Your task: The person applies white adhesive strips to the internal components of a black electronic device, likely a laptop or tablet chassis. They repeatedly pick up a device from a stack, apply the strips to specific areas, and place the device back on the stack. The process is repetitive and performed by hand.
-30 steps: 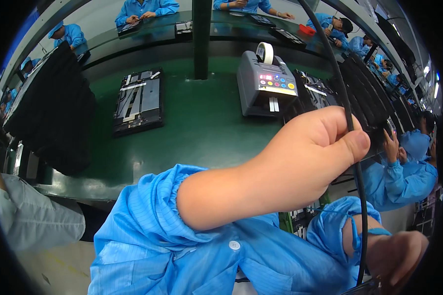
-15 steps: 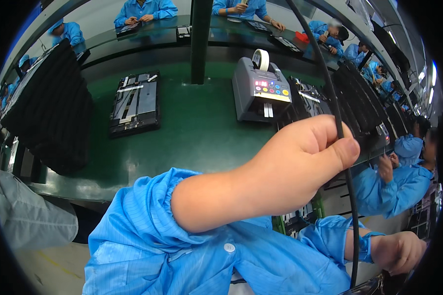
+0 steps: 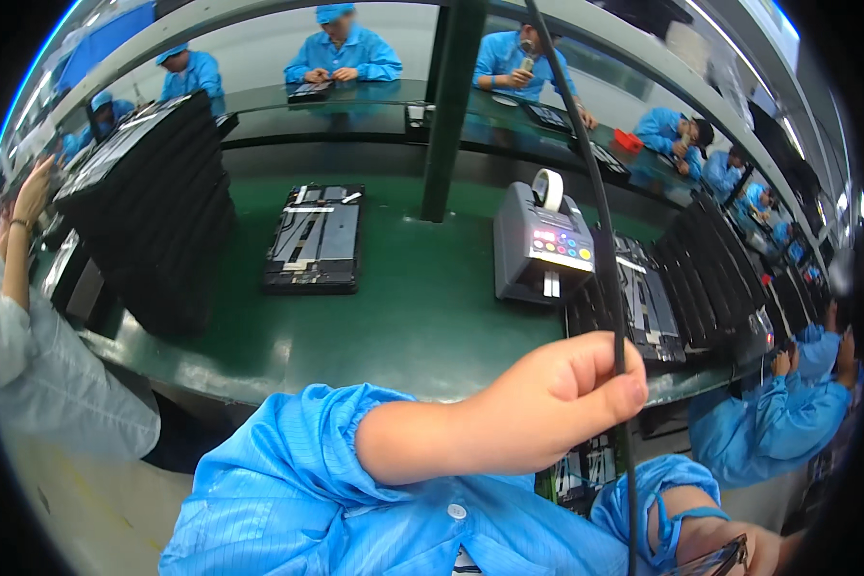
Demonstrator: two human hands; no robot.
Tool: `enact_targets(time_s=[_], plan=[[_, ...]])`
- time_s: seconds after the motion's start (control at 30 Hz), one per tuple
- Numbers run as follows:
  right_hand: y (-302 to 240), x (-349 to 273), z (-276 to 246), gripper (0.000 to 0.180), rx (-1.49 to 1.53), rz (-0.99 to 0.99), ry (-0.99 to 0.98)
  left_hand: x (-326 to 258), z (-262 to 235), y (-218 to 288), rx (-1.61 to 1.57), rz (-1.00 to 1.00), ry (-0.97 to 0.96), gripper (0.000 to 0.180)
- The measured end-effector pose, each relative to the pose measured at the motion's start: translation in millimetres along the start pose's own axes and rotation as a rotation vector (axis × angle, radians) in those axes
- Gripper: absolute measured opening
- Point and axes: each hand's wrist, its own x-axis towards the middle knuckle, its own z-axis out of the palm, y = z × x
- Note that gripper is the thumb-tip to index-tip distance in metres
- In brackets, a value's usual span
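Observation:
My left hand (image 3: 557, 408) is closed round a thin black cable (image 3: 600, 192), its thumb and curled fingers pinching it. The cable runs from the top of the view down past my chest. At the lower right, my right hand (image 3: 758, 547) is low beside my body, with a blue strap on its wrist. A dark-framed object (image 3: 715, 559) partly covers that hand; its fingers are hidden, so whether they hold it cannot be made out. Beyond my left hand stands a grey tape dispenser (image 3: 544, 242) with a white tape roll. An opened tablet-like device (image 3: 315, 240) lies on the green table (image 3: 413, 331).
A tall stack of black trays (image 3: 163, 211) stands at the left, and more black trays (image 3: 706, 274) at the right beside another opened device (image 3: 648, 302). A green post (image 3: 448, 115) rises behind. A person in white (image 3: 58, 374) stands left; several co-workers in blue sit around.
My view has shifted, so table and dispenser sit lower. My left hand, still gripping the cable, appears lower and nearer my body. My right hand has moved down and inward, behind the dark-framed object.

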Motion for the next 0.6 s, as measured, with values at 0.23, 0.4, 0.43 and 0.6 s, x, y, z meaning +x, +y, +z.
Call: enact_targets(time_s=[0.23, 0.4, 0.43, 0.6], plan=[[22.0, 10.5, -12.9, 0.022, 0.021, 0.008, -0.07, -49.5, -18.2, 7.6, -0.07, 0.149, 0.008, 0.018], [31.2, 11.8, -16.2, 0.027, 0.031, -0.003, -0.093, -50.3, -14.0, 12.9, 0.023, 0.134, 0.05, 0.025], [30.9, 12.1, -15.9, 0.028, 0.034, -0.006, -0.106, -49.4, -13.4, 12.1, 0.027, 0.126, 0.037, 0.028], [29.6, 13.6, -11.2, 0.033, 0.04, 0.002, -0.157, -50.9, -17.9, 11.0, 0.115, 0.042, 0.016, 0.046]])
